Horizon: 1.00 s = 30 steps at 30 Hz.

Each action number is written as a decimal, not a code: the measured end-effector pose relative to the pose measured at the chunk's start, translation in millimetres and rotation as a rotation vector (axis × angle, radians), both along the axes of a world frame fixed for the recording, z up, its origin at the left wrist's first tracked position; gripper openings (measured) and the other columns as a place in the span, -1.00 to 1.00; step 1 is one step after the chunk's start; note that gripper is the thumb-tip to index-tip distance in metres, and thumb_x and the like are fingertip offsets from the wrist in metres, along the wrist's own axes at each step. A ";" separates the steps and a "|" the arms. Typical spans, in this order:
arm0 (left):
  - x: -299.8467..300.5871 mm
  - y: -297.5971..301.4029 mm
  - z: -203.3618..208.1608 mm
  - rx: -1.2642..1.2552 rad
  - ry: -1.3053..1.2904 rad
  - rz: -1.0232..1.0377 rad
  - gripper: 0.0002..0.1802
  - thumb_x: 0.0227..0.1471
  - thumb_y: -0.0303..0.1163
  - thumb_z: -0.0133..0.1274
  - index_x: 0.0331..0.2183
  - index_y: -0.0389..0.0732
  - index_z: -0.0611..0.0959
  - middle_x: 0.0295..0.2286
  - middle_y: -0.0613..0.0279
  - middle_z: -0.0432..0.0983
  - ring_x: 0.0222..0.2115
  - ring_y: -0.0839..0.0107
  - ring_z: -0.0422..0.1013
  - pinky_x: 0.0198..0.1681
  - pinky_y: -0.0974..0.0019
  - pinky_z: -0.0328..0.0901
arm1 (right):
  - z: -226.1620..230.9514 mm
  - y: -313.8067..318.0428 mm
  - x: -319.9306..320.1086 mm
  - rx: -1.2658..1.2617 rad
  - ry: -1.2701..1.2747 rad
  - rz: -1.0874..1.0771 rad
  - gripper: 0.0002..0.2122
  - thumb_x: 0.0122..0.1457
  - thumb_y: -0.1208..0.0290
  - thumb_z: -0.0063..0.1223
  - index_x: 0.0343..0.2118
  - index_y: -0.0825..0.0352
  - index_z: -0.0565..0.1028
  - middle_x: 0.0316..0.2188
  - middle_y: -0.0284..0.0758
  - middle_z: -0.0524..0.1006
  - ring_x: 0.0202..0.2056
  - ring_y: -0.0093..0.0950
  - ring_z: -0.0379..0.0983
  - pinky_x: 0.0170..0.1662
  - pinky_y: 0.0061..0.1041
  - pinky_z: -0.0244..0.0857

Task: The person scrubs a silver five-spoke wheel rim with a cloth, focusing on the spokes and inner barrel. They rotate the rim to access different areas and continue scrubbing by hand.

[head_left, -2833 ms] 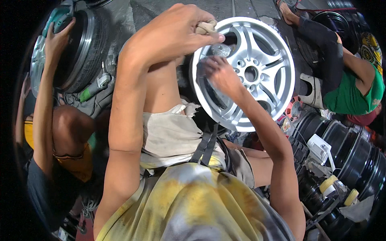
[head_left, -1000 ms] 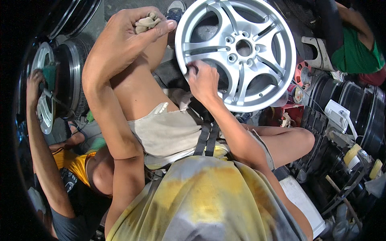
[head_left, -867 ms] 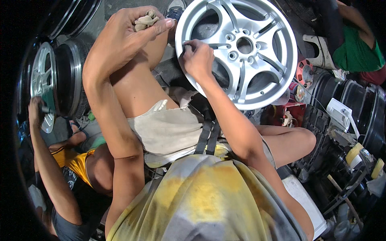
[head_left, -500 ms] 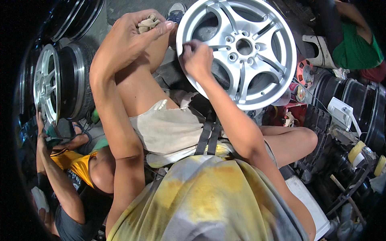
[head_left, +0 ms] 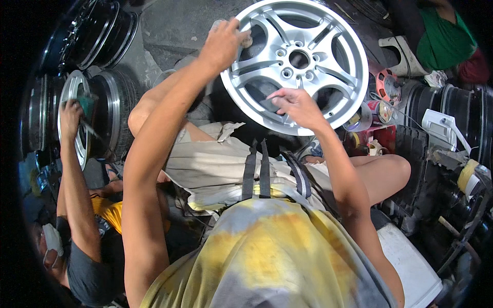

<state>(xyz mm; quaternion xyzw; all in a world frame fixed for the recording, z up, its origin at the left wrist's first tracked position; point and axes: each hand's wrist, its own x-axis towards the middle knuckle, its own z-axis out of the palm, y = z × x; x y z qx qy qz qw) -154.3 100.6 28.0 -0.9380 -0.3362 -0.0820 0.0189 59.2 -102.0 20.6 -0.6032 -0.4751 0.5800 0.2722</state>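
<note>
A silver alloy wheel rim (head_left: pixel 328 110) with wide spokes and a ring of bolt holes stands before me, face up toward me. My left hand (head_left: pixel 222 45) is at its upper left edge, closed round a crumpled beige rag (head_left: pixel 247 40), of which only a little shows past the fingers. Over the lower part of the rim, my right hand (head_left: pixel 297 107) pinches a small, dark grey, flat piece (head_left: pixel 269 102) between thumb and fingers. What that piece is made of I cannot make out.
On the left a co-worker's hand (head_left: pixel 71 115) works at another silver rim (head_left: pixel 77 82) beside a tyre (head_left: pixel 120 97). Dark rims (head_left: pixel 105 36) stand behind. To my right are a red reel (head_left: pixel 386 84), cans (head_left: pixel 381 110), a white plastic casing (head_left: pixel 439 128) and a white box (head_left: pixel 408 262).
My left hand has brought the rag from above my knee to the rim's upper left edge. My right hand has moved from the left edge to the rim's lower part. The rim has shifted slightly left.
</note>
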 end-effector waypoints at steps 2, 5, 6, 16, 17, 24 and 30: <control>-7.8 -23.8 -22.5 0.081 0.261 -0.071 -0.51 0.08 -0.44 0.08 0.09 -0.15 0.60 0.04 0.00 0.41 0.20 0.00 0.26 0.22 -0.07 0.21 | -4.5 -10.2 22.0 0.155 -0.125 -0.084 -0.82 0.32 0.47 0.07 -0.12 0.39 0.63 -0.31 -0.38 0.62 -0.29 -0.65 0.49 -0.22 -0.58 0.45; -19.5 -71.0 -50.7 0.191 0.257 -0.056 -0.52 0.11 -0.39 0.02 0.07 -0.35 0.57 0.01 -0.10 0.41 0.21 -0.17 0.24 0.25 -0.14 0.18 | -10.9 -27.9 48.5 0.215 -0.119 -0.206 -0.82 0.31 0.47 0.09 -0.12 0.39 0.63 -0.30 -0.40 0.61 -0.28 -0.66 0.47 -0.20 -0.58 0.46; -15.6 -89.7 -44.4 0.151 0.336 -0.022 -0.52 0.12 -0.37 0.00 0.03 -0.43 0.58 -0.04 -0.19 0.42 0.16 -0.30 0.27 0.26 -0.17 0.18 | -6.9 -33.4 54.5 0.147 -0.134 -0.215 -0.82 0.31 0.47 0.08 -0.12 0.39 0.63 -0.29 -0.39 0.62 -0.26 -0.66 0.46 -0.19 -0.57 0.46; -8.2 -112.9 -8.5 -0.284 0.326 -0.269 -0.72 0.08 -0.31 0.17 -0.15 -0.16 0.64 -0.14 0.08 0.44 -0.07 0.07 0.45 0.13 -0.01 0.29 | 16.1 -40.3 44.8 0.271 -0.215 -0.245 -0.81 0.21 0.45 0.10 -0.17 0.34 0.66 -0.55 -0.21 0.54 -0.55 -0.54 0.32 -0.40 -0.47 0.26; -17.4 -93.2 -5.9 -0.186 0.347 -0.265 -0.68 0.07 -0.28 0.19 -0.11 -0.13 0.64 -0.14 0.10 0.45 -0.05 0.12 0.46 0.20 -0.05 0.24 | 21.6 -41.0 45.2 0.268 -0.246 -0.228 -0.81 0.21 0.45 0.10 -0.17 0.34 0.66 -0.56 -0.20 0.54 -0.56 -0.52 0.32 -0.41 -0.46 0.26; -10.8 -24.8 -2.4 -0.137 0.642 -0.296 -0.51 0.06 -0.32 0.20 0.05 -0.10 0.54 0.11 0.11 0.43 0.18 0.15 0.32 0.39 -0.15 0.02 | 7.5 -46.8 55.8 0.337 -0.250 -0.294 -0.81 0.21 0.44 0.11 -0.18 0.34 0.66 -0.59 -0.15 0.50 -0.61 -0.46 0.31 -0.44 -0.42 0.24; -14.3 -78.2 -2.5 -0.022 0.570 -0.400 -0.57 0.08 -0.32 0.19 -0.01 -0.14 0.53 0.07 0.06 0.45 0.11 0.09 0.38 0.36 -0.14 0.08 | 10.1 -49.4 53.7 0.288 -0.246 -0.285 -0.81 0.20 0.44 0.10 -0.17 0.30 0.66 -0.61 -0.13 0.47 -0.63 -0.45 0.28 -0.45 -0.41 0.23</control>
